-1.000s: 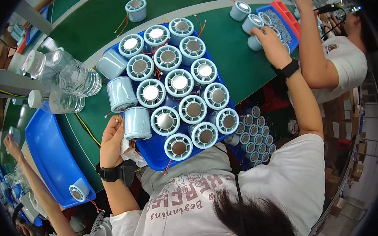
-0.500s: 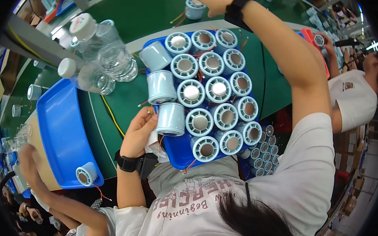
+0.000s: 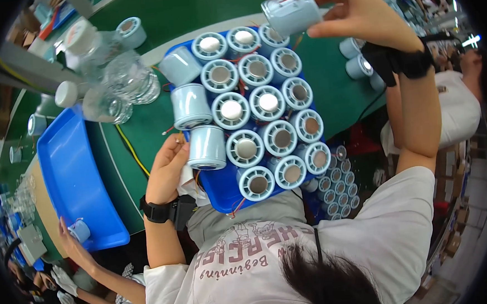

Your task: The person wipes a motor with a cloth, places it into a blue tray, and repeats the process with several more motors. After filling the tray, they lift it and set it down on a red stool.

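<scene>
In my raised right hand (image 3: 352, 11) is a light-blue cylindrical motor (image 3: 291, 12) with thin coloured wires, tilted on its side above the far right corner of a blue tray (image 3: 215, 190). Rows of similar motors (image 3: 267, 103) stand in that tray, most with their vented round ends and silver discs facing up. Along its left side, three motors (image 3: 206, 147) show their smooth walls. My left hand (image 3: 166, 168) is closed at the tray's left edge, beside the nearest of these. White paper or cloth (image 3: 193, 188) shows under it; the fingertips are partly hidden.
Clear plastic bottles (image 3: 130, 78) stand left of the tray, near a lone motor (image 3: 131, 32). Another person's hand (image 3: 73, 243) is at a motor in a second blue tray (image 3: 72, 173). A yellow-green cable (image 3: 132, 150) crosses the green table. More motors (image 3: 338, 188) sit lower right.
My right hand has come back from the far side of the table and now holds a motor over the tray. My left hand stays at the tray's edge. The other person's hand has reached their motor.
</scene>
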`<control>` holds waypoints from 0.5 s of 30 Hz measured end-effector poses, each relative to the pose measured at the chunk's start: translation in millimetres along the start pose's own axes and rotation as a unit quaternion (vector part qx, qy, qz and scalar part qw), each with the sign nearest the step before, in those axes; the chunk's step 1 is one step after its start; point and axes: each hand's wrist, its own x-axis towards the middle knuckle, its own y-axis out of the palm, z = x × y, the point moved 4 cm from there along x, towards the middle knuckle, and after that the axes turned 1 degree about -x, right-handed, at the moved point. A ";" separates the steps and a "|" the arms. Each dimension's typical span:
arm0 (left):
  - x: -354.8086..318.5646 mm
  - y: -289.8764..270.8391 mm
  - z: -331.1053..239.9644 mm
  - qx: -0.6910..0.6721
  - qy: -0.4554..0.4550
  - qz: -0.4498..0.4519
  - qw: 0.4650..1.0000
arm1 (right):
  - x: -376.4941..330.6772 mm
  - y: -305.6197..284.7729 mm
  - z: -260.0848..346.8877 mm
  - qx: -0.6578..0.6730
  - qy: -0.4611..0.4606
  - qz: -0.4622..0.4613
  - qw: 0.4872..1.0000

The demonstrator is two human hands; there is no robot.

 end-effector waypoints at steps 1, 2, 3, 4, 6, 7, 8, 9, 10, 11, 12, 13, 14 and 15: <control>0.9 2.0 1.4 0.005 -0.010 0.008 1.000 | -14.6 -3.2 -0.7 0.005 0.012 -0.005 1.000; 1.7 1.6 2.4 0.006 -0.008 -0.005 1.000 | -29.1 -4.3 -4.3 0.017 0.048 0.016 0.999; 3.5 0.8 4.1 0.006 -0.007 -0.016 1.000 | -43.3 -5.0 -9.0 0.030 0.085 0.036 0.995; 5.1 -0.5 5.9 0.007 -0.006 -0.027 1.000 | -56.2 -5.1 -13.6 0.043 0.121 0.056 0.990; 7.7 -1.9 6.4 0.005 -0.015 0.000 1.000 | -76.7 -9.9 -19.3 0.067 0.185 0.052 0.979; 8.7 -2.2 6.7 -0.002 -0.017 0.017 1.000 | -86.2 -10.6 -23.9 0.086 0.237 0.054 0.966; 9.5 -0.6 7.4 -0.011 -0.017 0.035 0.999 | -95.5 -9.9 -29.1 0.103 0.287 0.056 0.951; 9.7 2.5 9.0 -0.008 -0.022 0.041 0.999 | -105.6 -7.0 -38.2 0.107 0.294 0.052 0.948; 9.7 2.8 9.6 0.006 -0.019 0.013 1.000 | -116.0 -2.8 -50.5 0.124 0.254 0.021 0.959; 10.8 4.7 8.8 0.020 -0.015 -0.011 1.000 | -129.5 0.4 -62.1 0.138 0.215 -0.014 0.967; 12.0 5.1 8.8 0.034 -0.010 -0.038 0.999 | -137.9 2.8 -71.5 0.152 0.173 -0.047 0.972; 13.8 7.5 10.5 0.037 -0.014 -0.032 0.999 | -144.2 5.6 -79.6 0.154 0.179 -0.052 0.970; 15.1 8.1 11.1 0.041 -0.013 -0.036 0.998 | -150.5 8.1 -89.8 0.167 0.237 -0.061 0.955; 16.4 8.5 11.9 0.045 -0.012 -0.040 0.998 | -156.8 10.7 -99.8 0.179 0.295 -0.070 0.936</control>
